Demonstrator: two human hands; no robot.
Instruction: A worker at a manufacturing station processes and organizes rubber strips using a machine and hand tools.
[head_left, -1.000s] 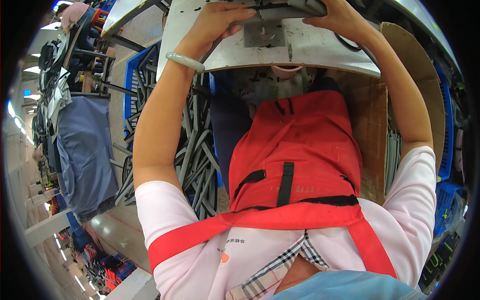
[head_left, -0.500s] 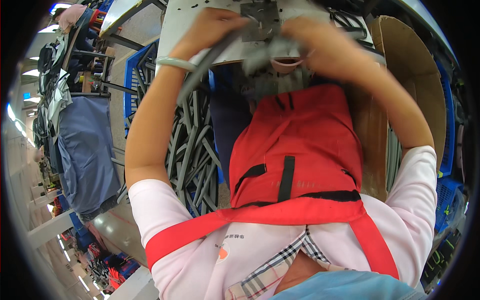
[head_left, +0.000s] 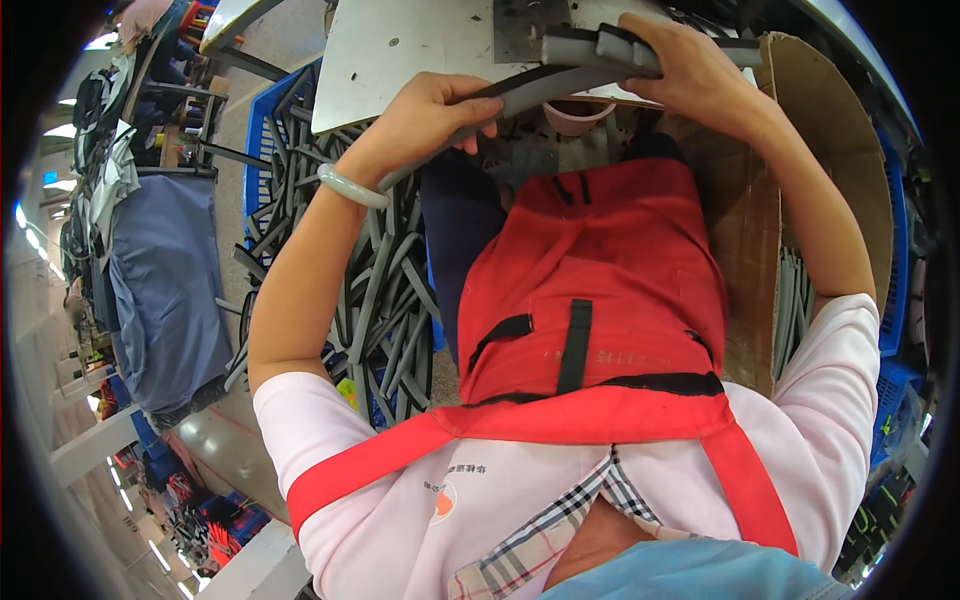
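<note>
My left hand is closed around a long strip, grey with a black edge. It looks like foam or rubber. The strip bends across the front edge of the white table toward my right hand. That hand grips the strip's other part, along with a few short grey-and-black strip ends bunched together. Part of the bunch is hidden behind the right fingers. A dark metal plate lies on the table just beyond the strips. Below them, a pink bowl shows under the table edge.
To the left, a blue basket holds a heap of similar grey strips. A tall cardboard box stands at the right, with grey strips upright beside it. A red apron covers my lap. Blue-grey cloth hangs farther left.
My left hand has come down and nearer, off the table's middle to its front edge. My right hand has shifted slightly right. The strips, blurred by motion before, now show clearly between both hands.
</note>
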